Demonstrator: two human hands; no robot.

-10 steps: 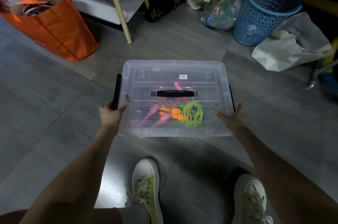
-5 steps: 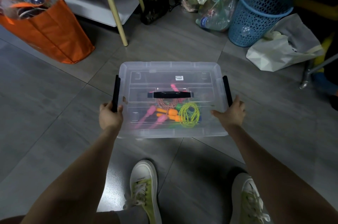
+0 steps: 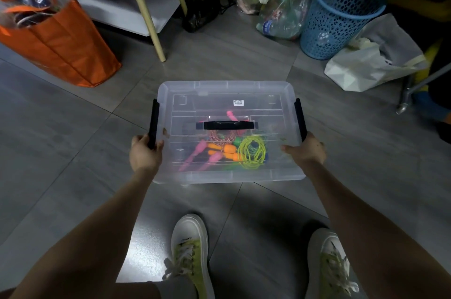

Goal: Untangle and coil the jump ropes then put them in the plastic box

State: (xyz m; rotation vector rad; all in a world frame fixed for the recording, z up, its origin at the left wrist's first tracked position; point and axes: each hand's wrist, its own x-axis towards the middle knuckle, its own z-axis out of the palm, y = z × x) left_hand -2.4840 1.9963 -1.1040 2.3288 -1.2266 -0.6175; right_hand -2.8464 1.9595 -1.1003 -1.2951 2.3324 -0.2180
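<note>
Item under inspection: one clear rectangular plastic box (image 3: 227,93), lid fitted, sitting low over the grey tiled floor (image 3: 61,152), directly ahead of the person's feet. Whether its base rests on the floor cannot be determined.

Contents, seen through the lid, are gathered in the near half:
- a coiled yellow-green jump rope (image 3: 251,152) at the right
- orange jump-rope handles (image 3: 219,149) at the centre
- pink jump-rope handles (image 3: 199,152) at the left
- a red-and-white braided rope (image 3: 223,136) just behind them, under the lid's black carry handle (image 3: 228,125)

A small white label (image 3: 238,102) is stuck on the lid toward the far edge.

Hands: well apart, one at each short side of the box. The left hand (image 3: 145,155) has its fingers curled round the lower end of the black left side clip (image 3: 154,118). The right hand (image 3: 306,149) grips the box's right edge at the foot of the black right side clip (image 3: 299,115), with the thumb lying on the lid.

Surroundings:
- Near side: two white shoes with yellow-green uppers (image 3: 190,250).
- Far left: an orange fabric bag (image 3: 61,39), filled.
- Far centre: a pale wooden furniture leg (image 3: 146,10) in front of a white low shelf (image 3: 122,5).
- Far right: a clear bag of plastic bottles (image 3: 283,17), just beside it a blue perforated plastic basket (image 3: 339,15), and a crumpled white bag (image 3: 361,66) lying against the basket's base.
</note>
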